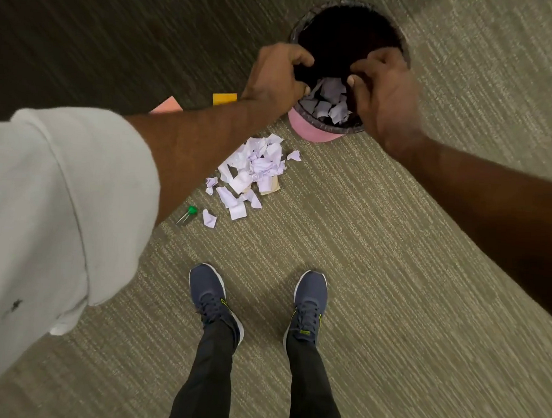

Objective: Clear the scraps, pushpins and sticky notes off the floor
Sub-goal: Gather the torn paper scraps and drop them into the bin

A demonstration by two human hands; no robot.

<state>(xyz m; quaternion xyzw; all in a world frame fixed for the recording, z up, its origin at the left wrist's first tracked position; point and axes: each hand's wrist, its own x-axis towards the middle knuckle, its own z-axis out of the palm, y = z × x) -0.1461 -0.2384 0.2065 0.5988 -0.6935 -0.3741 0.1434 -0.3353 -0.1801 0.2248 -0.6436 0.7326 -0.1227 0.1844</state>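
From the head camera, both hands hang over the pink waste bin [307, 130]; the left hand [277, 76] curls at its near rim, the right hand [385, 90] hovers with bent fingers, and I cannot tell whether either holds anything; torn scraps [329, 103] lie inside the bin; a scrap pile [254, 172] sits on the carpet [394, 247] just beside it; a green pushpin [189, 212] lies near the pile; two sticky notes [224, 99] show past the left forearm.

I see both hands over the pink bin [307, 130], the left hand [275, 76] and right hand [384, 93] with fingers curled above scraps inside it. A pile of paper scraps [254, 172] lies on the carpet [394, 247] just beside the bin, with a green pushpin [189, 212] nearby. An orange sticky note [224, 98] and a pink sticky note [166, 106] show past the left forearm.
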